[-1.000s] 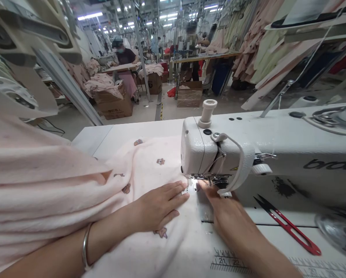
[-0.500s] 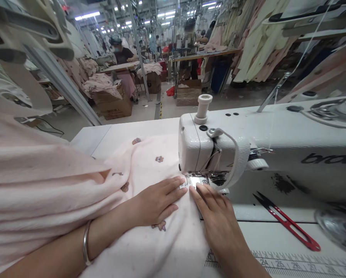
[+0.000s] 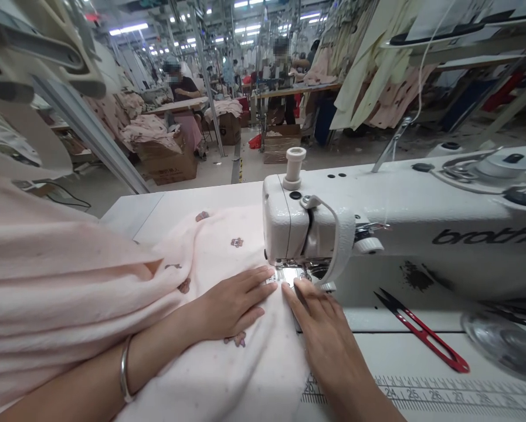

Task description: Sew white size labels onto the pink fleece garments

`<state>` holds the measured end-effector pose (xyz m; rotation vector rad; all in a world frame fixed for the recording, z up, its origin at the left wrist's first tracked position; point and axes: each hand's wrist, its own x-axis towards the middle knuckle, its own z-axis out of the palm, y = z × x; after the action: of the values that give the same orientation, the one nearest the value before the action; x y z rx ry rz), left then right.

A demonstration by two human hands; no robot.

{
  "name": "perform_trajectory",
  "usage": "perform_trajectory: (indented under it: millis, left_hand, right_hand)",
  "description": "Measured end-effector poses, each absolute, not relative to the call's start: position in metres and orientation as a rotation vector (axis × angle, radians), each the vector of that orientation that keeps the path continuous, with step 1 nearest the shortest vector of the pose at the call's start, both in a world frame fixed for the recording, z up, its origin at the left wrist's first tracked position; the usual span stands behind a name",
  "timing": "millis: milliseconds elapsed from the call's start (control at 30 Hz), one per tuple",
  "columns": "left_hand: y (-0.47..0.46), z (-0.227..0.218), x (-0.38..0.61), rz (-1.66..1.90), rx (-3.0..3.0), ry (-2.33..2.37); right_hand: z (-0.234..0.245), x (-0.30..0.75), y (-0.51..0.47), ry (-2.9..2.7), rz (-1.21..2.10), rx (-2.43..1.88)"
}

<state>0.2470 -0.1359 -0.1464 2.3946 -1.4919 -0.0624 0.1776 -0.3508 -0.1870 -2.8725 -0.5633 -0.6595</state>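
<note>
Pale pink fabric [image 3: 263,375] with small bear prints lies across the sewing machine bed, and its edge runs under the needle area of a white sewing machine [image 3: 309,220]. My left hand [image 3: 227,305] rests flat on the cloth, fingers stretched toward the lit presser foot [image 3: 281,274]. On the other side, my right hand [image 3: 326,328] has its fingertips pressed down at the fabric's right edge, just in front of the foot. Both hands have their fingers extended. The needle tip is too small to make out.
Red-handled thread snips [image 3: 425,334] lie right of my right hand, above a printed ruler scale [image 3: 434,395]. A clear round dish [image 3: 500,343] sits farther right. Gathered pink cloth [image 3: 60,281] hangs at left. Beyond are cardboard boxes [image 3: 168,161] and people at other tables.
The view has shifted slightly, so the machine and snips appear farther left. Both hands keep the same places on the fabric, with no clear movement of the cloth.
</note>
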Motion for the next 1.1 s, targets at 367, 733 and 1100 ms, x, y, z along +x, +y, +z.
perform_trajectory:
  millis: [367, 733, 1100]
  left_hand:
    - [-0.138, -0.149, 0.266, -0.03, 2.419, -1.469]
    - [-0.136, -0.156, 0.26, 0.066, 2.393, -1.468]
    - [-0.082, -0.109, 0.199, 0.153, 2.735, -1.032]
  right_hand:
    - [-0.192, 0.174, -0.353, -0.543, -0.588, -2.889]
    - [-0.183, 0.153, -0.337, -0.664, -0.831, -2.769]
    - [-0.196, 0.131, -0.328, -0.698, -0.866, -2.708]
